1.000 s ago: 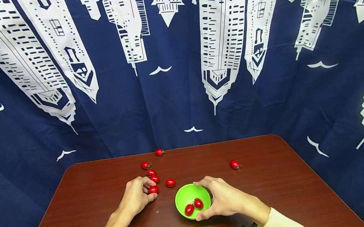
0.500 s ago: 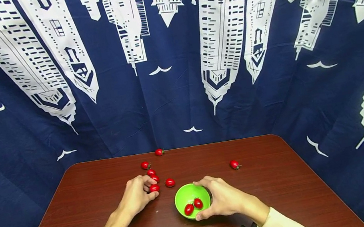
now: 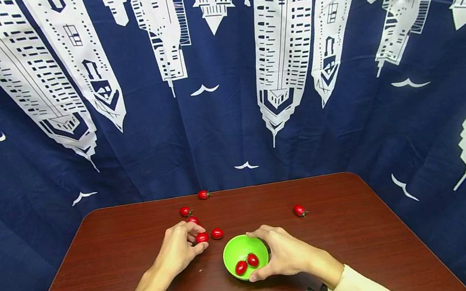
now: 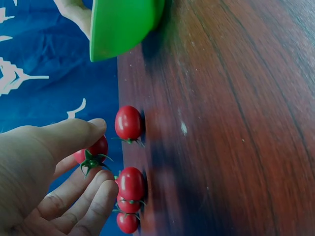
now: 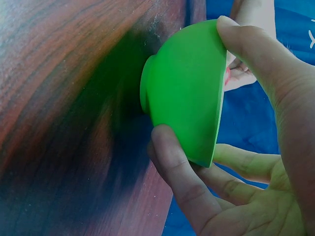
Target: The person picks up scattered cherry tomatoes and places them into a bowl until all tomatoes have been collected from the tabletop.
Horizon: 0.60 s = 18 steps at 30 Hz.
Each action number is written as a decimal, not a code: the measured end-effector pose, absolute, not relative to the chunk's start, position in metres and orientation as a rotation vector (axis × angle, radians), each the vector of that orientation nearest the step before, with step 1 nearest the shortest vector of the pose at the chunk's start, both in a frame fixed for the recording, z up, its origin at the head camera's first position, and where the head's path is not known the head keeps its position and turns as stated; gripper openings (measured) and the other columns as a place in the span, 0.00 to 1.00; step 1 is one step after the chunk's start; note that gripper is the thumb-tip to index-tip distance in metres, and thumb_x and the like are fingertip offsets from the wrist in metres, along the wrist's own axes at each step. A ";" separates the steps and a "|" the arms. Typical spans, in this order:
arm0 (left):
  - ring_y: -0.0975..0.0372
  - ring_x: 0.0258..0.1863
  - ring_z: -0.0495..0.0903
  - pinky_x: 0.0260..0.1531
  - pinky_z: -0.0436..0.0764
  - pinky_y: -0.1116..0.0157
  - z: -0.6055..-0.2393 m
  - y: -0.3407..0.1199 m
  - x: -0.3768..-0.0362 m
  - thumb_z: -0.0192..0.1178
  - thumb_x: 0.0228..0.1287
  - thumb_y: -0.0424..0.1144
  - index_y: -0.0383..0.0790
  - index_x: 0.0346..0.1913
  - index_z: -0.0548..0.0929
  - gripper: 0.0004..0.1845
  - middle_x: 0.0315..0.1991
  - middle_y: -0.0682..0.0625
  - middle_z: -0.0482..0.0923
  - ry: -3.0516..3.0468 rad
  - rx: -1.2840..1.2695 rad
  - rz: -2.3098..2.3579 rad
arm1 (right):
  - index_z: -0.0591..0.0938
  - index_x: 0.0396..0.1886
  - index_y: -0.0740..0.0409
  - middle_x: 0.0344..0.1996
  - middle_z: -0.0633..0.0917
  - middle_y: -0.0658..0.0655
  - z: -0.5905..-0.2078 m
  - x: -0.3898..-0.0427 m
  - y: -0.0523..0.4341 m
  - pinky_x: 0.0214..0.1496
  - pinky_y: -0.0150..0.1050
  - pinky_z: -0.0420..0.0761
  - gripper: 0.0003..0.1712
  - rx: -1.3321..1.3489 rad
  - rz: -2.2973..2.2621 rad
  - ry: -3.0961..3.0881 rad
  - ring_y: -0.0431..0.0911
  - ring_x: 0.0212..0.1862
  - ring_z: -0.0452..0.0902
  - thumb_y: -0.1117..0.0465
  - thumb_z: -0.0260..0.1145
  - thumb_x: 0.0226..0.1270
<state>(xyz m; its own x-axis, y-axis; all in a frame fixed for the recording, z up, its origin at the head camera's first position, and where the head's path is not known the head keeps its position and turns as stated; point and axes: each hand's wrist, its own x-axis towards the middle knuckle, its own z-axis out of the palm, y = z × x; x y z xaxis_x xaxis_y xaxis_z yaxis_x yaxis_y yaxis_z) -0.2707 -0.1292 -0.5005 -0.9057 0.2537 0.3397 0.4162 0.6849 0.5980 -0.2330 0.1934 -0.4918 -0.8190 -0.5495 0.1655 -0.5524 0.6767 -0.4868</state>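
A small red cherry tomato with a green stem [image 4: 92, 152] is pinched between the thumb and fingers of my left hand [image 3: 175, 249], off the table in the left wrist view. My right hand [image 3: 287, 253] grips the side of a bright green bowl [image 3: 234, 249], thumb at the near rim and fingers round the far side. Inside the bowl lie two cherry tomatoes, one on the left [image 3: 241, 268] and one on the right [image 3: 252, 259]. Another cherry tomato [image 3: 217, 233] lies on the table just right of my left fingertips.
Behind my left hand, cherry tomatoes lie in a loose row [image 3: 186, 211], partly hidden by the fingers. One sits by the table's far edge [image 3: 203, 194], another to the right [image 3: 299, 211]. A blue curtain with white buildings [image 3: 221, 132] hangs beyond the brown table [image 3: 346, 229].
My left hand has shifted slightly right and away from me, bringing its cherry tomato along towards the loose one. My right hand and the bowl have stayed practically in place.
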 end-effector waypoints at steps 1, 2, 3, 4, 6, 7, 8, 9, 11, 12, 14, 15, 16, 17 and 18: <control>0.64 0.35 0.91 0.41 0.92 0.68 -0.500 -0.128 -0.270 0.90 0.57 0.31 0.43 0.45 0.96 0.15 0.40 0.52 0.91 -2.666 -0.541 -1.036 | 0.86 0.76 0.62 0.61 0.92 0.53 -0.492 -0.233 0.193 0.65 0.40 0.91 0.57 0.943 0.836 -2.872 0.48 0.59 0.89 0.37 0.96 0.52; 0.64 0.35 0.91 0.41 0.92 0.68 -0.499 -0.128 -0.270 0.90 0.57 0.31 0.43 0.45 0.96 0.15 0.40 0.51 0.91 -2.663 -0.544 -1.041 | 0.86 0.76 0.62 0.61 0.92 0.52 -0.493 -0.234 0.194 0.65 0.40 0.91 0.58 0.942 0.834 -2.872 0.48 0.59 0.89 0.37 0.96 0.52; 0.65 0.35 0.90 0.41 0.91 0.68 -0.498 -0.127 -0.269 0.90 0.57 0.31 0.43 0.45 0.96 0.15 0.41 0.51 0.91 -2.660 -0.546 -1.047 | 0.85 0.76 0.63 0.61 0.92 0.53 -0.493 -0.234 0.194 0.65 0.41 0.91 0.58 0.943 0.836 -2.871 0.48 0.59 0.90 0.37 0.96 0.52; 0.65 0.35 0.90 0.41 0.91 0.68 -0.497 -0.126 -0.269 0.90 0.58 0.31 0.43 0.45 0.96 0.15 0.41 0.51 0.91 -2.657 -0.549 -1.048 | 0.85 0.76 0.63 0.61 0.92 0.53 -0.493 -0.234 0.194 0.65 0.41 0.91 0.58 0.943 0.837 -2.870 0.48 0.59 0.90 0.37 0.96 0.52; 0.65 0.35 0.89 0.40 0.91 0.68 -0.495 -0.125 -0.268 0.90 0.58 0.32 0.43 0.45 0.96 0.15 0.41 0.51 0.91 -2.646 -0.563 -1.054 | 0.85 0.76 0.63 0.61 0.92 0.53 -0.494 -0.235 0.194 0.66 0.41 0.92 0.58 0.945 0.835 -2.865 0.48 0.59 0.90 0.37 0.96 0.52; 0.65 0.35 0.89 0.40 0.91 0.69 -0.494 -0.124 -0.268 0.90 0.58 0.32 0.43 0.45 0.96 0.15 0.41 0.51 0.91 -2.641 -0.568 -1.055 | 0.85 0.76 0.63 0.61 0.92 0.53 -0.494 -0.235 0.194 0.66 0.41 0.92 0.58 0.946 0.833 -2.863 0.48 0.59 0.90 0.37 0.96 0.52; 0.66 0.35 0.89 0.40 0.91 0.69 -0.494 -0.123 -0.268 0.90 0.58 0.32 0.43 0.45 0.96 0.15 0.41 0.51 0.92 -2.637 -0.574 -1.055 | 0.85 0.76 0.63 0.61 0.92 0.53 -0.494 -0.235 0.194 0.66 0.41 0.92 0.58 0.945 0.831 -2.862 0.48 0.59 0.90 0.37 0.96 0.52; 0.66 0.35 0.89 0.40 0.91 0.69 -0.493 -0.122 -0.268 0.89 0.58 0.32 0.43 0.45 0.96 0.15 0.41 0.51 0.92 -2.632 -0.578 -1.057 | 0.85 0.76 0.63 0.61 0.92 0.53 -0.494 -0.235 0.194 0.66 0.42 0.92 0.58 0.945 0.831 -2.861 0.49 0.59 0.90 0.37 0.96 0.52; 0.66 0.35 0.89 0.40 0.90 0.69 -0.491 -0.120 -0.267 0.89 0.59 0.31 0.42 0.45 0.96 0.15 0.41 0.51 0.92 -2.624 -0.587 -1.061 | 0.86 0.76 0.63 0.61 0.92 0.53 -0.494 -0.235 0.194 0.66 0.42 0.92 0.58 0.945 0.831 -2.862 0.49 0.60 0.90 0.37 0.96 0.52; 0.66 0.35 0.89 0.40 0.90 0.69 -0.490 -0.119 -0.266 0.89 0.59 0.31 0.42 0.46 0.96 0.15 0.41 0.52 0.92 -2.620 -0.591 -1.061 | 0.85 0.76 0.63 0.61 0.92 0.53 -0.494 -0.235 0.194 0.66 0.42 0.92 0.58 0.945 0.833 -2.864 0.49 0.60 0.90 0.37 0.96 0.52; 0.66 0.34 0.88 0.40 0.90 0.69 -0.488 -0.117 -0.265 0.89 0.59 0.31 0.42 0.46 0.96 0.14 0.40 0.52 0.92 -2.609 -0.604 -1.068 | 0.85 0.76 0.64 0.62 0.92 0.54 -0.494 -0.235 0.193 0.66 0.42 0.92 0.58 0.946 0.842 -2.865 0.49 0.60 0.90 0.37 0.96 0.52; 0.65 0.34 0.89 0.40 0.90 0.69 -0.486 -0.116 -0.264 0.89 0.59 0.31 0.42 0.46 0.96 0.14 0.39 0.52 0.92 -2.604 -0.610 -1.075 | 0.85 0.76 0.64 0.62 0.92 0.54 -0.493 -0.235 0.193 0.67 0.42 0.92 0.58 0.948 0.844 -2.865 0.50 0.60 0.90 0.37 0.96 0.52; 0.64 0.34 0.89 0.40 0.90 0.69 -0.485 -0.115 -0.263 0.88 0.59 0.31 0.41 0.46 0.96 0.14 0.39 0.52 0.91 -2.598 -0.619 -1.083 | 0.85 0.76 0.64 0.62 0.92 0.54 -0.493 -0.235 0.193 0.67 0.42 0.92 0.58 0.950 0.846 -2.865 0.50 0.61 0.90 0.37 0.96 0.52; 0.64 0.34 0.89 0.39 0.90 0.69 -0.484 -0.114 -0.262 0.88 0.60 0.30 0.41 0.46 0.96 0.14 0.38 0.52 0.91 -2.591 -0.630 -1.092 | 0.85 0.76 0.64 0.63 0.92 0.54 -0.493 -0.235 0.193 0.67 0.42 0.92 0.58 0.952 0.847 -2.865 0.50 0.61 0.91 0.37 0.96 0.52; 0.64 0.34 0.90 0.39 0.90 0.69 -0.483 -0.114 -0.262 0.88 0.60 0.30 0.40 0.46 0.96 0.14 0.38 0.51 0.90 -2.583 -0.642 -1.103 | 0.85 0.76 0.65 0.63 0.92 0.54 -0.493 -0.235 0.193 0.67 0.42 0.92 0.58 0.953 0.847 -2.864 0.50 0.61 0.91 0.38 0.96 0.52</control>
<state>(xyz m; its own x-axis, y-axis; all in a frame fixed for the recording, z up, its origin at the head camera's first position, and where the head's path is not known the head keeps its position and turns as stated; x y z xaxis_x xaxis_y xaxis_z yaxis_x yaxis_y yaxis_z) -0.2616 -0.1135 -0.4828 -0.8687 0.2940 0.3987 0.4913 0.6141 0.6176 -0.2346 0.1930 -0.4932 -0.8151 -0.5538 0.1701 -0.5573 0.6692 -0.4915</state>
